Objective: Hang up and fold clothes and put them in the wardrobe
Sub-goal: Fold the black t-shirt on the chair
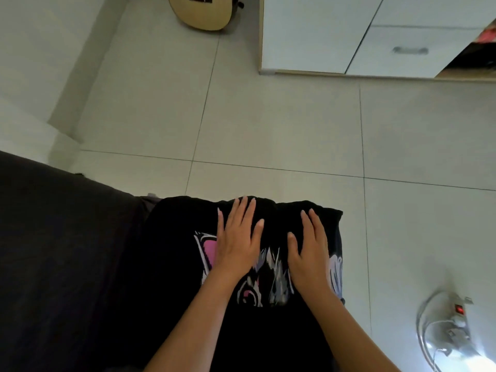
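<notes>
A black T-shirt (271, 326) with a pink and white print lies spread in front of me, its far edge hanging over the tiled floor. My left hand (237, 237) lies flat on the shirt's left part, fingers straight and spread. On its right part my right hand (308, 251) presses flat as well, fingers together. Neither hand grips the cloth. The white wardrobe (335, 36) stands at the top right, with one door open at the far right edge.
A dark bed or sofa surface (59, 251) fills the lower left. A guitar (204, 12) leans at the top centre. A power strip with cables (453, 318) lies on the floor at the lower right. Light floor tiles (281, 124) stretch between me and the wardrobe.
</notes>
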Tool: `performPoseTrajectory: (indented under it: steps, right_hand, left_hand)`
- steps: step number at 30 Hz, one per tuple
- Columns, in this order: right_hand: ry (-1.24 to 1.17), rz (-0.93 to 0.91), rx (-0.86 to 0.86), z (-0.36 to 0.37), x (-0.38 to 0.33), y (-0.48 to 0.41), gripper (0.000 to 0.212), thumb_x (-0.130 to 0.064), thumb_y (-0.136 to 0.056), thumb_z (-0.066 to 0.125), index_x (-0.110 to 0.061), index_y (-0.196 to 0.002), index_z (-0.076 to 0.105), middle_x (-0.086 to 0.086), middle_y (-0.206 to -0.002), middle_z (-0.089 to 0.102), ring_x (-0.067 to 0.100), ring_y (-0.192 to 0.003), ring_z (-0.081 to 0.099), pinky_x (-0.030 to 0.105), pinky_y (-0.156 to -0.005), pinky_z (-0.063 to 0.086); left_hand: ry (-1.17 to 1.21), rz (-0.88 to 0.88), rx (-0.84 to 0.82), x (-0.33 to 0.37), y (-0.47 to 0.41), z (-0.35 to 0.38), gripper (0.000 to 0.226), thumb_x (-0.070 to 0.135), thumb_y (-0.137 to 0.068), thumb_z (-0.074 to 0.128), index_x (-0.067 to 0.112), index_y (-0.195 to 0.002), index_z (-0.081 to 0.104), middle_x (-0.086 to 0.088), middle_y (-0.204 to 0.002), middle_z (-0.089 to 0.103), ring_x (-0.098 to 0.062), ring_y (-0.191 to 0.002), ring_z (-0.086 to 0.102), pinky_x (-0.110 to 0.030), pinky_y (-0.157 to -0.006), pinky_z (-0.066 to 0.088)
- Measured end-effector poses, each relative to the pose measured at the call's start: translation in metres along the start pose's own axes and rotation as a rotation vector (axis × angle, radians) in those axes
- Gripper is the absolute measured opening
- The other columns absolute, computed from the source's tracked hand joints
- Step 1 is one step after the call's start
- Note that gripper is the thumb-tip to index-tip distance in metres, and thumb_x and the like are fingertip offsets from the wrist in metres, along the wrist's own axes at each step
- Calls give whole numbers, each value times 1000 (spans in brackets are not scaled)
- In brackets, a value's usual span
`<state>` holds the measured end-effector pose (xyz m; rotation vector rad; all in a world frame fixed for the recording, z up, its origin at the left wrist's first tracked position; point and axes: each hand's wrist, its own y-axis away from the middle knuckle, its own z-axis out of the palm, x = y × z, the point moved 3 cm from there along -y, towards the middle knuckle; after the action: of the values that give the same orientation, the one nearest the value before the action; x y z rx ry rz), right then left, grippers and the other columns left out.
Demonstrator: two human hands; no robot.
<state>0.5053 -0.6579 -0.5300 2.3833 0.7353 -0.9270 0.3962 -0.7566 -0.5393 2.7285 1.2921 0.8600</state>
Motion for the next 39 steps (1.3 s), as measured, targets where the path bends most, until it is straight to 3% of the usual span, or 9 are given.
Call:
performPoseTrajectory:
  steps: [5,7,10,14,20,26,29,33,39]
  right_hand:
    - [172,72,-233,2,-5,-65,46,-34,-98,39,-22,-142,36,-4,-150,33,12,-141,25,37,-120,1]
    - [234,97,-352,7,-6,-79,36,-38,-95,43,-24,-127,51,-5,-133,52,13,-129,42,37,-118,-2]
    - [116,57,-297,7,-9,-86,10,-29,-91,52,-21,-93,58,-8,-96,62,12,-95,55,38,-114,21]
    - [-147,-11,-138,0,-11,-80,8,-17,-91,56,-24,-88,53,-12,-84,57,9,-85,53,16,-76,38]
    - [-83,-80,-81,-4,-9,-81,10,-29,-89,59,-32,-85,50,-17,-76,56,19,-80,57,45,-80,49]
    - [255,-144,-104,-25,-16,-83,34,-52,-88,54,-22,-73,49,-9,-55,53,17,-57,53,34,-82,38]
    - [449,28,-43,-40,-11,-76,58,-64,-90,35,-20,-54,42,-6,-47,46,15,-51,47,34,-81,26]
    - [470,252,-20,-55,14,-53,60,-52,-95,36,-18,-46,44,-1,-57,48,24,-69,51,37,-80,32]
    - [67,481,93,-47,49,-9,26,-11,-79,59,-5,-60,41,11,-85,41,28,-66,44,28,-56,29]
  left_hand:
    - [66,26,-311,2,-68,-9,41,34,-100,33,16,-135,44,4,-152,29,-8,-145,8,-39,-117,-12]
    - [116,17,-389,3,-80,-9,31,31,-97,38,13,-116,55,2,-131,51,-12,-133,34,-41,-119,-6]
    - [246,-28,-341,2,-83,-10,21,27,-96,43,12,-94,57,3,-98,61,-13,-98,54,-38,-119,6]
    - [393,-21,-264,3,-83,-14,15,22,-96,48,12,-87,52,-1,-82,60,-14,-84,56,-34,-119,11]
    - [238,198,-243,5,-79,-24,12,21,-81,58,21,-90,50,11,-85,52,1,-83,46,-39,-109,27]
    - [-309,353,-172,16,-78,-44,23,45,-84,48,24,-81,56,11,-75,55,-9,-78,48,-37,-90,25]
    - [-468,218,-160,10,-74,-53,54,62,-88,32,21,-80,67,9,-80,53,-15,-86,45,-36,-79,22]
    - [-416,-104,-124,-10,-54,-61,76,66,-90,15,17,-101,71,-5,-114,50,-26,-103,47,-43,-94,32]
    - [-19,-541,-7,-22,-34,-54,42,37,-90,51,1,-111,46,-15,-125,30,-30,-88,50,-39,-71,49]
